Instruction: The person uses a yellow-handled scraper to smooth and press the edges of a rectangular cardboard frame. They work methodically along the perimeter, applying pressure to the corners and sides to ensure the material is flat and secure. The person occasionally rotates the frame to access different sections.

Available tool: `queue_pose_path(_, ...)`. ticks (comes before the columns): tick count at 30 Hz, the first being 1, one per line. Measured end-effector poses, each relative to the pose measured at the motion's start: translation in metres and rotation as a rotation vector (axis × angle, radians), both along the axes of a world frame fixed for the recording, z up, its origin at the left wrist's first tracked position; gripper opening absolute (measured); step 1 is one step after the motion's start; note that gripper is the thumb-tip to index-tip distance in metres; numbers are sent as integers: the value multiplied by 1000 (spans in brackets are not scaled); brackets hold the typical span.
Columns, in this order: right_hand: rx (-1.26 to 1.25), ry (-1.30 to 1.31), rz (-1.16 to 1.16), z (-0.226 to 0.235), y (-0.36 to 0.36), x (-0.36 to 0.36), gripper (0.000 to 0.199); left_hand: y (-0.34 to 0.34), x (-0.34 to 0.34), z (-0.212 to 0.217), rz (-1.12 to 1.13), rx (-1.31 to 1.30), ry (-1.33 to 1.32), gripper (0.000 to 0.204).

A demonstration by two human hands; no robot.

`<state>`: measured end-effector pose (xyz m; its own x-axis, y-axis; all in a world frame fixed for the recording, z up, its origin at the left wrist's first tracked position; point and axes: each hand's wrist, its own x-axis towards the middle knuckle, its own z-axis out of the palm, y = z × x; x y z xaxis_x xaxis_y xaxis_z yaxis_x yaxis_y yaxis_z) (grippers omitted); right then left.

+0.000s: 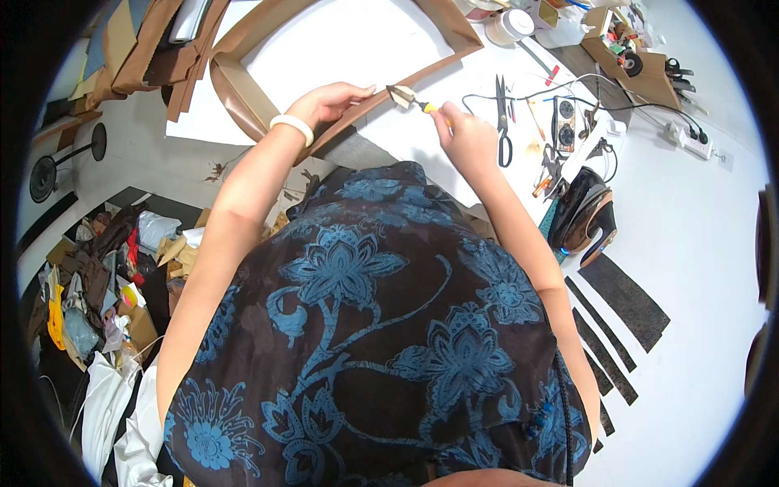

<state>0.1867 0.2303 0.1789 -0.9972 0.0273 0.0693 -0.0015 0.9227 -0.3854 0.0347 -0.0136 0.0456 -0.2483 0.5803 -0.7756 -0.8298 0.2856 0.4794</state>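
Brown strip (pixel 406 77) on the white table (pixel 381 40): my left hand (pixel 324 101) presses it flat; my right hand (pixel 466 138) grips a brush (pixel 410 99) at its edge, coating seemingly unfinished.

Tool handle (pixel 438 109) hidden in right hand (pixel 469 138)

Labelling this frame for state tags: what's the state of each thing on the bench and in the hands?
Left hand: flat, pressing on the strip.
Right hand: closed round the brush.
Brush: held, tip on the strip.
Strip: brown, lying flat, bent into a loop.
Scissors: lying shut.
Iron: lying on its side.
Jar: lid on.
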Motion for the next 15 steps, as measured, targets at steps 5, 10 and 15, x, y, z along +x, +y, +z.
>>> queue_pose_path(5, 43, -61, 27, 11, -11, -9, 19, 5, -6, -28, -9, 20, -59, 20)
queue_pose_path(10, 34, -85, 48, 21, -31, -10, 22, -2, -14, -45, 24, 159, -151, 17)
queue_pose_path(15, 63, -51, 64, 16, -14, -13, 22, 3, -4, -40, 89, 74, -173, 16)
